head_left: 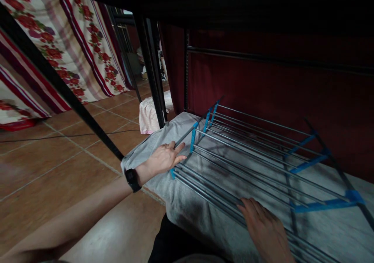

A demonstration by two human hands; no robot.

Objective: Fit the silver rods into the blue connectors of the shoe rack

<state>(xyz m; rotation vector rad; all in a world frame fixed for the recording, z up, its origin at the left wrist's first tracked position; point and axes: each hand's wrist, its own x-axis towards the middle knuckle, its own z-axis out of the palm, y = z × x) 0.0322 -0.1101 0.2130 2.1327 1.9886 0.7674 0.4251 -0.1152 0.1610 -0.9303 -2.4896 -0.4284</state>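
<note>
A metal drying rack (193,140) with thin grey rods and blue plastic brackets lies on a grey cloth-covered surface (198,212). My left hand (165,157), with a black watch (133,179) on the wrist, is closed around the bar at the rack's left end. Its thumb and a finger point toward the rods. At the near edge, my right hand (264,228) grips the rods from above, its fingertips partly hidden. On the right, another blue bracket (324,206) joins the rods to a dark side bar.
Black metal posts (152,72) and a dark overhead shelf (248,6) frame the space. A dark red cloth (248,87) hangs behind the rack. To the left are a floral curtain (73,45), a tiled floor (84,169) with a cable (70,135), and a pale pink cloth (149,115).
</note>
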